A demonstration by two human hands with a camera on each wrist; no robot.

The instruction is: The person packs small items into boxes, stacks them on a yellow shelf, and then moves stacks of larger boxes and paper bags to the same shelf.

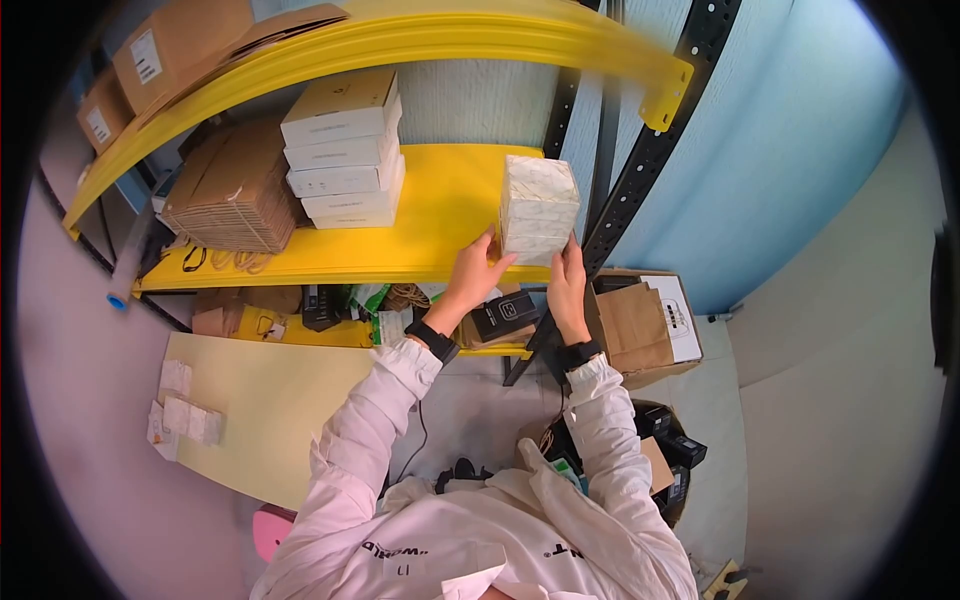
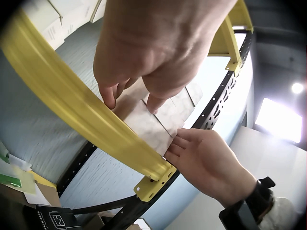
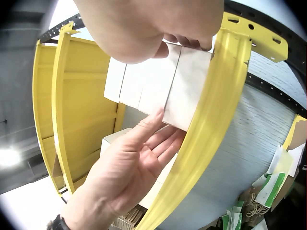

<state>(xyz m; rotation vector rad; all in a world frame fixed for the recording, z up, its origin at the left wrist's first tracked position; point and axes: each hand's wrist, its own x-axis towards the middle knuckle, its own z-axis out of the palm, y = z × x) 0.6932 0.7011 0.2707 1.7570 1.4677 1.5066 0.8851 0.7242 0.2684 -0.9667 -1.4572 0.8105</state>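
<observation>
A stack of white, marble-patterned boxes [image 1: 540,208] stands upright at the right end of the yellow shelf [image 1: 440,205], near its front edge. My left hand [image 1: 472,278] holds the stack's lower left side, thumb on the front and fingers round the corner. Opposite it, my right hand [image 1: 568,290] holds the lower right side. In the right wrist view the left thumb lies against the lowest box [image 3: 184,88], and the other fingers are partly hidden by the shelf beam [image 3: 211,120]. The left wrist view shows the right fingertips [image 2: 176,147] at the box's edge.
White boxes [image 1: 345,150] are stacked left on the shelf, beside bundled flat cardboard [image 1: 235,190]. A black upright post [image 1: 640,150] stands right of the boxes. An upper yellow beam [image 1: 440,32] crosses above. More marble-patterned boxes [image 1: 190,420] lie on the pale table [image 1: 270,400].
</observation>
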